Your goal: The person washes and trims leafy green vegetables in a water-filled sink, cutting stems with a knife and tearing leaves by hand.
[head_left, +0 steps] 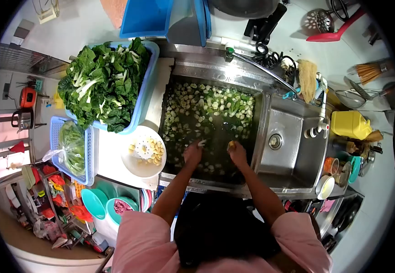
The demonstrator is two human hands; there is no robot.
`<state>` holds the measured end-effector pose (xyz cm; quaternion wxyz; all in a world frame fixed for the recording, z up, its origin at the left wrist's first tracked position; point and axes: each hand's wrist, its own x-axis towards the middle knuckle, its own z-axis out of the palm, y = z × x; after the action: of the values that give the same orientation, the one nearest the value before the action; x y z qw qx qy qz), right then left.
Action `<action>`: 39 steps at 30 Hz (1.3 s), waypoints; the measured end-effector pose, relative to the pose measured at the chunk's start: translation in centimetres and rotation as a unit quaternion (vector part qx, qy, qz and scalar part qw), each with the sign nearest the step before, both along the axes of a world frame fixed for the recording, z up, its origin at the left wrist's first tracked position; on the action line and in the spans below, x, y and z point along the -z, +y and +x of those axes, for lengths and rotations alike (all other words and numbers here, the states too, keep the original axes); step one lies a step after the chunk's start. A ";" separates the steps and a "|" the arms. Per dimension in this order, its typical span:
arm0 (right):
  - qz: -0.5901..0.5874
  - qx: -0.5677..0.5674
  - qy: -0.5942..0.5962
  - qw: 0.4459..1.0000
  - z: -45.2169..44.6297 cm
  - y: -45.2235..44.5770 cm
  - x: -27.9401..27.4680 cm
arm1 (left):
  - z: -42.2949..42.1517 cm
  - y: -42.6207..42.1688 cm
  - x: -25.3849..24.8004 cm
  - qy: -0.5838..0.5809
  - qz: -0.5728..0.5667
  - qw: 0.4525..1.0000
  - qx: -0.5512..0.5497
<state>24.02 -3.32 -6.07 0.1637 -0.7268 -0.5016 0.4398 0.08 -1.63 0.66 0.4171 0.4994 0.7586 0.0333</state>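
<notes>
The work looks partway: leafy greens (104, 91) heap the blue basin (148, 98), cut stems (206, 102) float in sink water (218, 132), left hand (193, 153) gripping a pale piece (202, 143), right hand (238, 154) a yellow object (231, 144).

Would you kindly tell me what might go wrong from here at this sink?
The greens are heaped above the rim of the blue basin, so some could tumble out if bumped.

The white bowl of yellowish pieces sits beside the sink, near the left forearm; a sideways swing might knock it.

The right hand holds a small yellow object at the dark water; if dropped, it may be hard to find.
</notes>
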 end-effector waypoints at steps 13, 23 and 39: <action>0.044 0.107 0.295 0.948 -5.7 1.4 -12.8 | 1.8 1.7 -2.3 -0.625 0.040 0.735 -0.258; 0.072 -0.024 0.053 0.996 -6.2 -0.6 -15.0 | 1.0 0.5 1.7 -0.468 -0.009 0.883 0.040; -0.020 -0.146 -0.038 0.988 -6.7 -3.1 -13.7 | 0.0 -0.2 -0.5 -0.451 -0.095 0.888 -0.001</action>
<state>17.36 -6.40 7.67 0.0646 -0.6653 -0.5991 0.4408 0.04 -1.79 1.18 0.7598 0.3879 0.4888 0.1827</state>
